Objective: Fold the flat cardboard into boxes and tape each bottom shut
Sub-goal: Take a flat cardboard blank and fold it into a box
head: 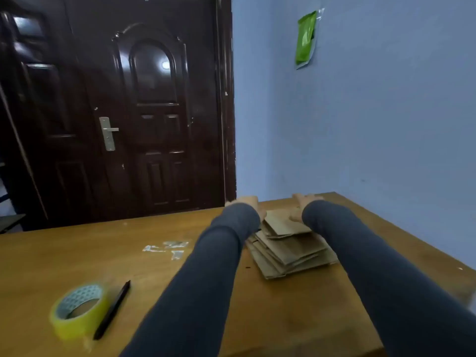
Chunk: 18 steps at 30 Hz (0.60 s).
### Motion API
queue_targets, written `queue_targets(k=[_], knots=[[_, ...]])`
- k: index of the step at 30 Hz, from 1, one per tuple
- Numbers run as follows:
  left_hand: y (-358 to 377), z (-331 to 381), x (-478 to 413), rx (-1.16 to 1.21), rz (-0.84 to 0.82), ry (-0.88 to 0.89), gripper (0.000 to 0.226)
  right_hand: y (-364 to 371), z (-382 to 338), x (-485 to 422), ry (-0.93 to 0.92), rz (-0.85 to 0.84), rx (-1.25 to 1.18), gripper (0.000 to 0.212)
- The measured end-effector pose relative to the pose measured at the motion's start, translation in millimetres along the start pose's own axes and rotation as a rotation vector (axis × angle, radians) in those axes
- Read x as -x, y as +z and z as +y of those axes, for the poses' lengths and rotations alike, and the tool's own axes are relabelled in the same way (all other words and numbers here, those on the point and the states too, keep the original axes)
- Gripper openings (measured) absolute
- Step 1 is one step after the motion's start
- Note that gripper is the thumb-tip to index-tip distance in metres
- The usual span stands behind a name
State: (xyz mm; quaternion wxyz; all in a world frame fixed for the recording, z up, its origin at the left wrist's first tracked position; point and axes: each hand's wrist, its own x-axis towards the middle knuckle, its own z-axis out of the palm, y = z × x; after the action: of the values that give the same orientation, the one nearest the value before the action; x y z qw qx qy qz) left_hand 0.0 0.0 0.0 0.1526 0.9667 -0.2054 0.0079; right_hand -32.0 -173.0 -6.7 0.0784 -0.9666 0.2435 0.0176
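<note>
Both hands are stretched out to the far side of the pile. The left hand is placed at the pile's far left corner, and the right hand is laid over the top sheet. Everything is smeared by blur, so whether the fingers are spread or curled round an edge cannot be told.

The cardboard stack is found near the far right corner of the desk, fanned unevenly, with nothing folded yet. Trouble is likely right there: if the top sheet is pulled, its neighbours may be dragged along, or the pile shoved toward the far edge. The tape roll and the black pen just beside it are left well apart at the near left edge, so a long reach will be needed.
</note>
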Motion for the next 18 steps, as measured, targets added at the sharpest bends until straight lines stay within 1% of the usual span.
queue_targets(k=[1,4,7,8,10,13,16,18], knots=[[13,4,-2,0.034,-0.039,-0.015,0.039,6,6,-3,0.032,-0.003,0.007,0.077],[44,15,-7,0.177,-0.128,-0.102,0.053,27,24,-19,0.121,-0.014,-0.072,0.072],[56,26,-13,0.273,-0.198,-0.154,0.06,46,40,-38,0.143,-0.016,-0.177,0.07],[57,27,-13,0.291,-0.198,-0.166,0.062,48,42,-36,0.148,-0.033,-0.184,0.067],[62,30,-11,0.333,-0.224,-0.183,0.065,51,45,-34,0.147,-0.015,-0.202,0.059],[63,32,-8,0.406,-0.197,-0.178,0.066,50,45,-25,0.149,0.033,-0.187,0.051],[57,31,-4,0.481,-0.109,-0.134,0.059,43,45,-17,0.159,0.064,-0.18,0.051],[49,28,-2,0.476,-0.051,-0.074,0.056,36,42,-13,0.155,0.088,-0.219,0.054]])
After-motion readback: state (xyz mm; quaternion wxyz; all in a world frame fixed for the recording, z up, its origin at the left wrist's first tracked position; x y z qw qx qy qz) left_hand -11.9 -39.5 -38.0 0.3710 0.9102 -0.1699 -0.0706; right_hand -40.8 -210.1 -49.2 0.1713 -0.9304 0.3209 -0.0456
